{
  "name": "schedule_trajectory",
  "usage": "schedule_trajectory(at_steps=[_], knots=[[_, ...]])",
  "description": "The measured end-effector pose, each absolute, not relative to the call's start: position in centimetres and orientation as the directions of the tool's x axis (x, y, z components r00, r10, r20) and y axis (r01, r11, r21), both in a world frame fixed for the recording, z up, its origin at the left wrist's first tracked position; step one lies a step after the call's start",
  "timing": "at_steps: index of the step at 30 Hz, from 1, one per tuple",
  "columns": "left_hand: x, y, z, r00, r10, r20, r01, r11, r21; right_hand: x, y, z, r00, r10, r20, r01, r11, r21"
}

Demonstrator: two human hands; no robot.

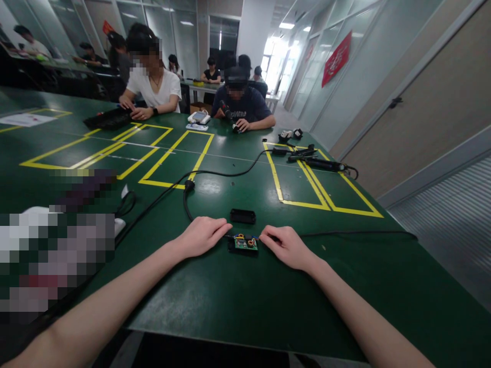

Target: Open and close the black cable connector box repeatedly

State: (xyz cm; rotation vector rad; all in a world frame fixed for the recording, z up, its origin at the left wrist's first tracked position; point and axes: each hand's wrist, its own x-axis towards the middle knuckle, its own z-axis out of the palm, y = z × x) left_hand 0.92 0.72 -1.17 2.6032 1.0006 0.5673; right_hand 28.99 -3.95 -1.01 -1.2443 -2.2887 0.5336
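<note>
A small green circuit board (pixel 246 244) with copper coils sits on the lower half of a black plastic case (pixel 231 247) in front of me. My left hand (pixel 202 236) is closed at the board's left end, its fingers pinching a black power cord (pixel 185 204) where thin wires run onto the board. At the right end, my right hand (pixel 284 245) pinches the other black cable (pixel 356 233) near blue wires. My fingers partly hide both grips. Just beyond the board lies a black case cover (pixel 242 216), open side up.
The cord's black plug (pixel 189 185) rests left of centre on the green table (pixel 215 301). Another cable (pixel 226 173) crosses behind it. Black devices (pixel 322 163) lie at the back right, and blurred items (pixel 57 255) at the left. Two co-workers (pixel 153 82) sit opposite.
</note>
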Motion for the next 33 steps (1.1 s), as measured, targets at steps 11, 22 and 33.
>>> schedule_trajectory(at_steps=[11,22,33], knots=[[0.9,0.6,-1.0,0.657,0.672,0.34,0.552,-0.737,0.39,28.6,-3.9,-1.0,-0.557,0.767,0.318,0.652,0.641,-0.405],[0.8,0.0,-0.5,0.623,0.637,0.453,0.515,-0.771,0.375,28.7,-3.7,-1.4,-0.506,0.804,0.312,0.685,0.594,-0.421],[1.5,-0.6,-1.1,0.784,0.557,0.274,0.447,-0.813,0.373,28.9,-4.4,-0.4,-0.605,0.758,0.246,0.571,0.627,-0.53]])
